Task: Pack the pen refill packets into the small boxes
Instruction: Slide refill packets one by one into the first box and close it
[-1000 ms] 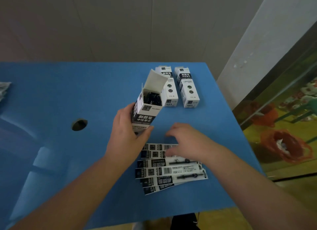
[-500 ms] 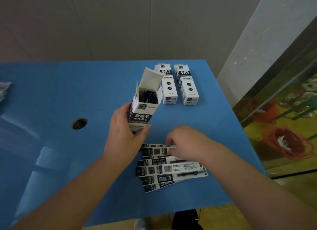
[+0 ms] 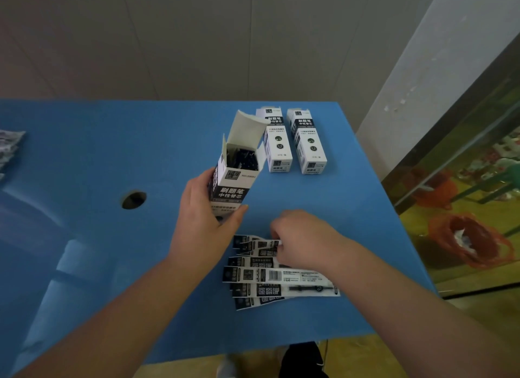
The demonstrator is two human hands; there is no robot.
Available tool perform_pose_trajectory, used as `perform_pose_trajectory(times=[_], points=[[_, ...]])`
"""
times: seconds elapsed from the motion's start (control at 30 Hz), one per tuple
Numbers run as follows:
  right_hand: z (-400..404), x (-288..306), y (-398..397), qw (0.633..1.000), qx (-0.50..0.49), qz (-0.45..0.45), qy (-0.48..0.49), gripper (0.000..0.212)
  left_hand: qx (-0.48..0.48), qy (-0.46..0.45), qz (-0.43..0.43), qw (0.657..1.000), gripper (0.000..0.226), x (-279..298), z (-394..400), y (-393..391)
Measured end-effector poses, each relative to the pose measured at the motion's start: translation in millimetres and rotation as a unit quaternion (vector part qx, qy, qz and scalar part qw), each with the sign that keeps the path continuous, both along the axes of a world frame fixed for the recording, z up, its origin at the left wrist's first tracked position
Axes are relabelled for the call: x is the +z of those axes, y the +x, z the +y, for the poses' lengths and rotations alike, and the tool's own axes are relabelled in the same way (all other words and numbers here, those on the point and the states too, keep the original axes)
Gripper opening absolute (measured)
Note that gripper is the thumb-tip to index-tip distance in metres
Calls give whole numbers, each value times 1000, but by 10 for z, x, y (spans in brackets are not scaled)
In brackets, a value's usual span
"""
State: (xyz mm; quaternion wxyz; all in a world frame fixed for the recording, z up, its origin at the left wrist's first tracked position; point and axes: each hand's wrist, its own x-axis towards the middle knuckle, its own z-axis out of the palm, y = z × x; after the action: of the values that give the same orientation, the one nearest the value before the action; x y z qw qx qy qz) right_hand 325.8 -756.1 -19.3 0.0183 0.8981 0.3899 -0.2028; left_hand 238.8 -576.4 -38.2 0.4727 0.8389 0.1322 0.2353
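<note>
- The left hand [image 3: 203, 222] was wrapped around the open box [image 3: 234, 180], thumb on the front and fingers on the far side.
- The box stood on the blue table [image 3: 84, 158] and leaned a little away from the person.
- Its flap [image 3: 247, 130] stuck up at the top, and dark refills showed inside.
- The right hand [image 3: 302, 237] was curled, palm down, over the far end of the packets [image 3: 270, 276].
- Its fingertips [image 3: 277, 244] pinched the top packet [image 3: 257, 244], which was bent up a little from the pile.
- The packets lay flat in a loose fan on the table, near the front edge, just in front of the open box.
- Two shut boxes lay flat side by side farther back: one [image 3: 277, 144] right behind the open box, the other [image 3: 308, 144] just to its right.
- A round hole [image 3: 134, 200] was in the table, left of the left hand.
- More packets, too blurry to read, lay at the far left edge [image 3: 9, 149].
</note>
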Motion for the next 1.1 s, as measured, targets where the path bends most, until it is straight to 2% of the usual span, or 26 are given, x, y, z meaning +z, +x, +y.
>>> perform_pose_trajectory(times=[0.23,0.4,0.6,0.67,0.77,0.83,0.93,1.0,1.1], points=[[-30,59,75,998,-31,39,27,21,14,12,-9,1000,66,39,-1,-48],[-86,293,191,997,-48,47,37,13,17,8,-6,1000,67,57,26,-58],[-193,743,285,970,-150,65,178,14,23,5,0,1000,67,56,26,-48],[-222,841,272,937,-200,106,267,9,23,9,1,1000,67,50,35,-31],[-233,960,200,834,-267,236,421,9,21,12,1,1000,65,41,45,-1],[-236,1038,151,776,-286,285,485,9,28,17,0,999,67,45,28,1],[-239,1184,75,695,-288,348,559,21,21,23,-3,1000,68,40,22,6],[-239,1270,40,674,-286,349,585,20,11,20,-4,1000,66,40,20,9],[-207,1344,32,672,-288,314,606,12,10,20,-1,1000,64,51,-3,12]])
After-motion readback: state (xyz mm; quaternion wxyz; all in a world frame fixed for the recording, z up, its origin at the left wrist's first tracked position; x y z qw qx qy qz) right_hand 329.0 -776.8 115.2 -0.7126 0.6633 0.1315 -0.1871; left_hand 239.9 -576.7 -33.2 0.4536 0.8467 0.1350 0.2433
